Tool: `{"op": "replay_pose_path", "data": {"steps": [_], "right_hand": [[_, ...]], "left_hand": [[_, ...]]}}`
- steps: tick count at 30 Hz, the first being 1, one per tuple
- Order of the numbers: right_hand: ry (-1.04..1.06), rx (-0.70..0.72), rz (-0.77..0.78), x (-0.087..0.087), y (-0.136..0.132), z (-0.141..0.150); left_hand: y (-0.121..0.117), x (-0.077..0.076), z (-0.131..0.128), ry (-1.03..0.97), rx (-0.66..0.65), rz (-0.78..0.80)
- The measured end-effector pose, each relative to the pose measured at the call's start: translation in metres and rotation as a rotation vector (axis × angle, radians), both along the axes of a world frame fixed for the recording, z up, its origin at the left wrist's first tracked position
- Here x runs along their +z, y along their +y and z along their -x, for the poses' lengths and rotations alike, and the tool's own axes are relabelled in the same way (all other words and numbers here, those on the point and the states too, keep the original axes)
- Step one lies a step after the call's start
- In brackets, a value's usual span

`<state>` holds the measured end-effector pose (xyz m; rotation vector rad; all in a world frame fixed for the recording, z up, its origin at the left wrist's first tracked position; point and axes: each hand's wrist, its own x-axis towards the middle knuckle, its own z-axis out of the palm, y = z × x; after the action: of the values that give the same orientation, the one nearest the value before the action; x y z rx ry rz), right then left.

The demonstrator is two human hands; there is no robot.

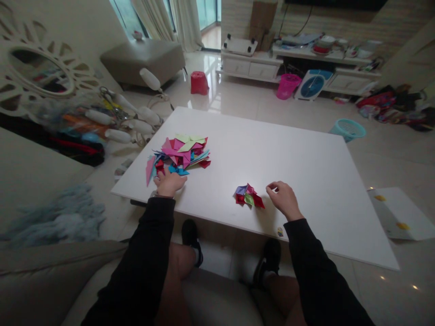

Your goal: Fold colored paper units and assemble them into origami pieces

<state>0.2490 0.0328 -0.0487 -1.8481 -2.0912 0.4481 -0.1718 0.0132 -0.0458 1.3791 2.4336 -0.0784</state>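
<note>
A person in black sleeves sits at a white table (272, 149), both hands above its near side. The left hand (170, 183) is at the near edge of a heap of folded origami paper pieces (183, 151) on the left part of the tabletop, its fingers reaching in among the lowest ones; whether they pinch a piece cannot be told, since the back of the hand hides the grip. The heap mixes pink, magenta, red, blue and pale green, with a pale green piece (190, 143) lying on top, a light pink pointed one (150, 170) at the left end and a bright blue one (178, 170) just beside the left hand's fingers. Well apart from the heap, near the table's front edge and between the two hands, rests a small cluster of folded paper (249, 195) in lavender, pink, red and green. The right hand (282, 197) hovers just beside its right side, apart from it, fingers curled and the thumb close to the fingertips; whether they press together cannot be made out. A small cartoon sticker (280, 232) is on the tabletop near the right wrist.
</note>
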Motion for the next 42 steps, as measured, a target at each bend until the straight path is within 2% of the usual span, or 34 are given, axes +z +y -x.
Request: {"op": "replay_pose_path", "data": {"steps": [2, 5, 12, 15, 18, 23, 27, 32, 36, 38, 42], "right_hand": [[0.002, 0.003, -0.001, -0.001, 0.0, 0.0], [0.002, 0.011, 0.0, -0.001, 0.001, 0.0], [0.007, 0.008, 0.001, -0.002, 0.001, 0.002], [0.012, 0.004, 0.013, 0.001, -0.001, 0.005], [0.025, 0.003, 0.026, 0.005, -0.004, 0.006], [0.051, 0.006, 0.022, 0.015, -0.008, 0.003], [0.081, -0.014, 0.016, 0.023, -0.007, -0.004], [0.118, -0.032, 0.006, 0.027, -0.005, -0.011], [0.146, -0.016, -0.022, 0.026, -0.003, -0.012], [0.164, 0.005, -0.041, 0.024, -0.004, -0.011], [0.216, 0.061, -0.092, 0.024, -0.004, -0.005]], "left_hand": [[0.0, 0.002, -0.008, 0.028, 0.058, 0.043], [0.001, 0.002, -0.017, 0.018, 0.016, 0.063], [0.009, -0.001, -0.041, 0.097, -0.15, -0.145], [0.019, -0.008, -0.061, 0.007, -0.259, -0.156], [0.029, -0.021, -0.077, -0.075, -0.315, -0.144], [0.035, -0.04, -0.085, -0.108, -0.279, -0.094], [0.035, -0.044, -0.085, -0.091, -0.276, -0.118], [0.038, -0.038, -0.09, -0.058, -0.278, -0.122], [0.036, -0.025, -0.112, -0.095, -0.36, -0.137], [0.03, -0.017, -0.131, -0.157, -0.478, -0.177], [0.011, -0.005, -0.172, -0.255, -0.804, -0.385]]}}
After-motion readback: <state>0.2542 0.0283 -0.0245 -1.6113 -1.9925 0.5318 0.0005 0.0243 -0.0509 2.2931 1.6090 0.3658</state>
